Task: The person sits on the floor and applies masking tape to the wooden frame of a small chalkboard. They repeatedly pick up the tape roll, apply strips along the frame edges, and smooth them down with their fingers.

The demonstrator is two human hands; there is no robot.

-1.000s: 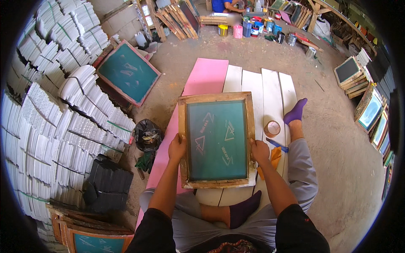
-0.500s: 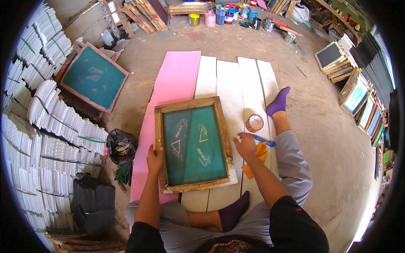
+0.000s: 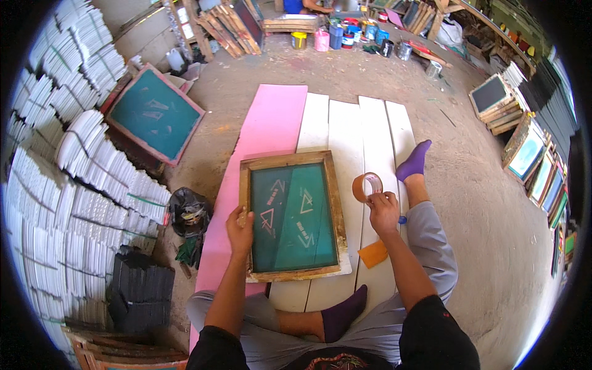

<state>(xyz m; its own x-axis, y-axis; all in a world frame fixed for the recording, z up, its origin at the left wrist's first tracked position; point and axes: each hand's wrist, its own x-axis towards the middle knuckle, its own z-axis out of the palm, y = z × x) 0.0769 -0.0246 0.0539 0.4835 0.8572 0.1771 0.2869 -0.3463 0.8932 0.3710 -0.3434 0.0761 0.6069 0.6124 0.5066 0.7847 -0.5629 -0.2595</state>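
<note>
A silk-screen frame (image 3: 336,213) with a wooden border and green mesh lies on the boards between my legs. Its mesh bears pale triangular outlines and small lettering. My left hand (image 3: 239,231) is closed at the frame's left edge, fingers curled. To the right of the frame, my right hand (image 3: 385,213) grips a roll of brown tape (image 3: 359,189), tilted up with its hole showing. An orange flat piece (image 3: 373,253) lies on the boards below that wrist. Just the end of a blue object (image 3: 402,219) shows beside my right wrist; the rest is hidden.
White planks (image 3: 342,129) and a pink board (image 3: 271,117) lie beneath the frame. Stacks of white sheets (image 3: 92,203) and a black bag (image 3: 189,213) stand at left. Another screen (image 3: 157,114) leans behind them. Paint cans (image 3: 348,41) and a person (image 3: 302,6) are at the far end.
My right hand has picked up the tape roll from the boards and tilted it upright. My left hand has curled its fingers at the frame's edge. The view has tipped up, showing a person far off.
</note>
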